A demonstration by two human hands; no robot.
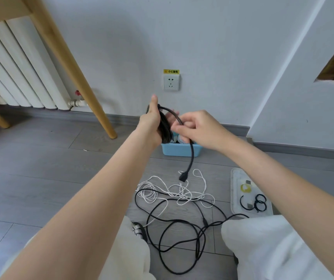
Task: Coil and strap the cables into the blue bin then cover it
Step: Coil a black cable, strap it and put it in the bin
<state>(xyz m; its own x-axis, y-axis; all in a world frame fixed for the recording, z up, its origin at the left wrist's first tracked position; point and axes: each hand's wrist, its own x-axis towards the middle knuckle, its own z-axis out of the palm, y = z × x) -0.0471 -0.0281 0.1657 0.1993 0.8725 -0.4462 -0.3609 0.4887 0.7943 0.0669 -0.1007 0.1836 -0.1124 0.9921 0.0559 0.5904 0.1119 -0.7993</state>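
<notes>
My left hand (151, 119) grips a coiled black cable (165, 129) above the blue bin (179, 150), which stands on the floor by the wall. My right hand (197, 128) pinches the loose end of that cable; its tail hangs down to a black plug (182, 177). On the floor in front of me lie a tangled white cable (174, 191) and a loose thin black cable (182, 231). The clear lid (249, 190) lies flat to the right with black strap rings (260, 203) and a yellow ring on it.
A wall socket (171, 82) with a yellow label sits above the bin. A wooden table leg (85, 81) slants down at left, beside a white radiator (14, 71). My knees in white trousers (263, 245) frame the cables.
</notes>
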